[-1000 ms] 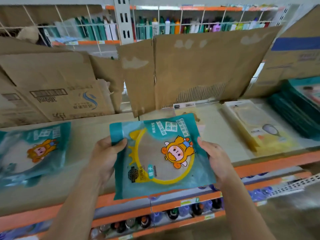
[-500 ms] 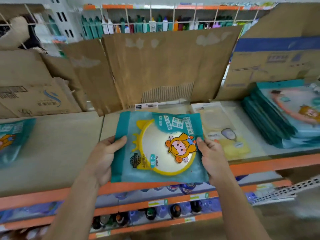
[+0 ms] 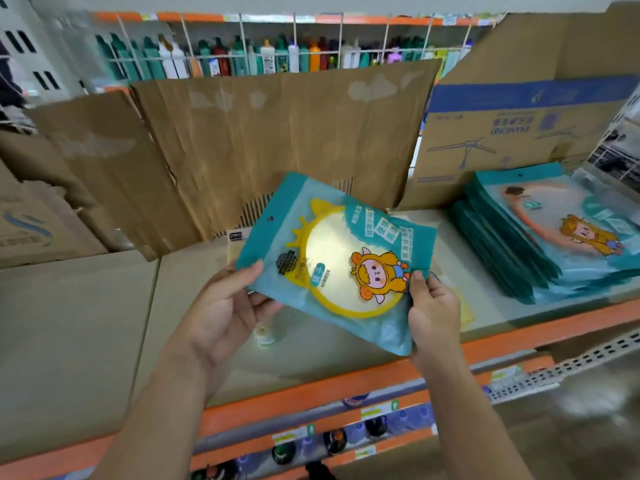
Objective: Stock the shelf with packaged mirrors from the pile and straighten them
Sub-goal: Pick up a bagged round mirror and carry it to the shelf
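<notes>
Teal packaged mirror (image 3: 341, 263) is up in the air over the shelf (image 3: 554, 332), gripped at both ends, tilted so its hang-hole end points up-left and its bottom edge drops toward lower right. Head view, only one available: left hand (image 3: 225, 308) has thumb on the pack's front at the lower-left corner, fingers curled under it; right hand (image 3: 431, 315) pinches the lower-right edge, thumb on front beside the cartoon sticker. Both closed on the pack, neither spread wide. Key relation: the stack of teal mirror packs (image 3: 540, 237) lies to the right of the held pack, well apart, so the right hand is the nearer one; stack's long axis runs front-to-back on the shelf, while the held pack is skewed diagonally to it. My read: needs a clockwise turn to square up, then a move right onto the stack. Bare shelf area directly under the hands. Cardboard sheets (image 3: 277, 150) stand along the back.
</notes>
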